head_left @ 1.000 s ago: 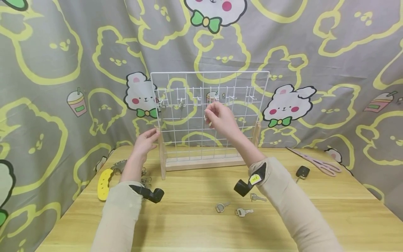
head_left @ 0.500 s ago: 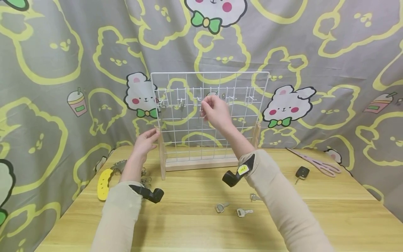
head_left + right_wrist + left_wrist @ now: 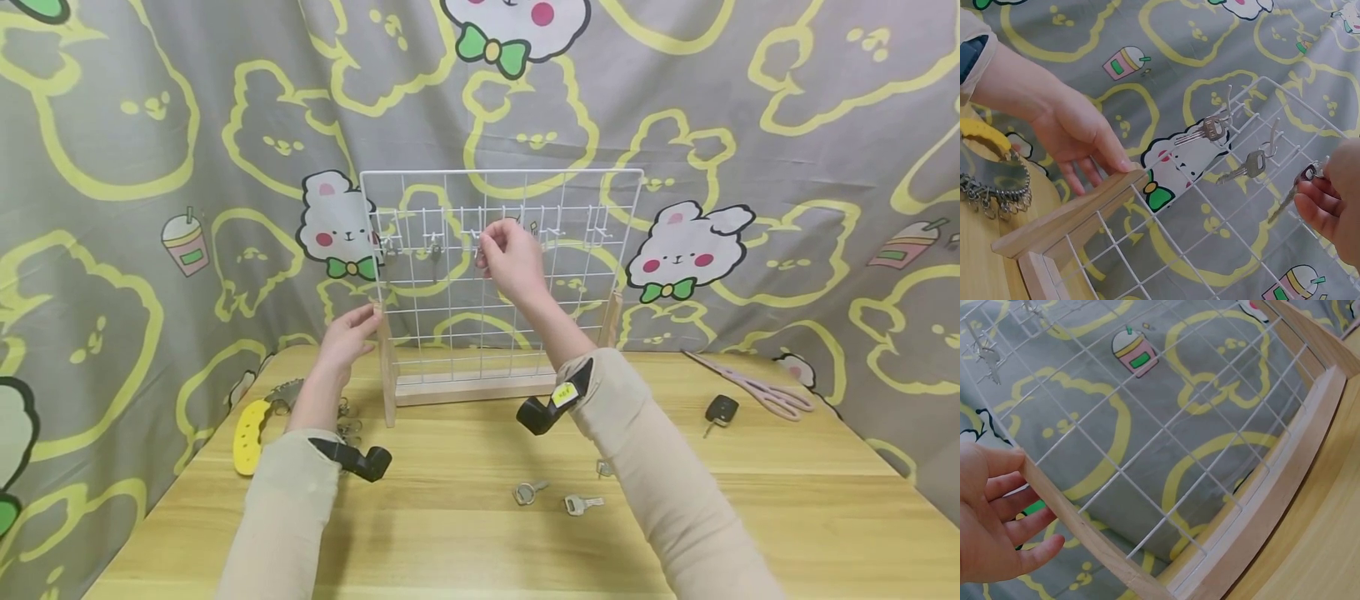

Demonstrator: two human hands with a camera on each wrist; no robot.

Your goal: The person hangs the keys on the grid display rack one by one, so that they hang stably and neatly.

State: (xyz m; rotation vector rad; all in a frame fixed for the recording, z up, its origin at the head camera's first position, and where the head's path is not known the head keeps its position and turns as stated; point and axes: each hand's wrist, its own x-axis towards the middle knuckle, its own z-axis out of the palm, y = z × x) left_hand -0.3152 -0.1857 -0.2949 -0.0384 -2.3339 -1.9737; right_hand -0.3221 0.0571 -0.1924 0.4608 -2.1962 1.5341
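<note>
A white wire grid rack (image 3: 465,310) in a wooden frame stands at the back of the table, with a row of hooks. My right hand (image 3: 517,262) is at the third hook from the left, pinching a key (image 3: 1288,199) by its ring between thumb and fingers. On the two hooks to its left hang a key (image 3: 1247,167) and another key (image 3: 1213,129), best seen in the right wrist view. My left hand (image 3: 347,340) touches the top of the rack's left wooden post (image 3: 1079,525) with the thumb, its other fingers loosely extended behind it.
Several loose keys, one a silver key (image 3: 583,505), lie front right of the rack. A black-headed car key (image 3: 722,409) and pink-handled scissors (image 3: 757,390) are at the right. Left, a yellow-handled holder (image 3: 247,437) carries several rings. A patterned curtain (image 3: 795,167) hangs behind.
My right hand has moved left and slightly up with the key, from beside the third hook to the hook itself. My left hand has stayed at the post.
</note>
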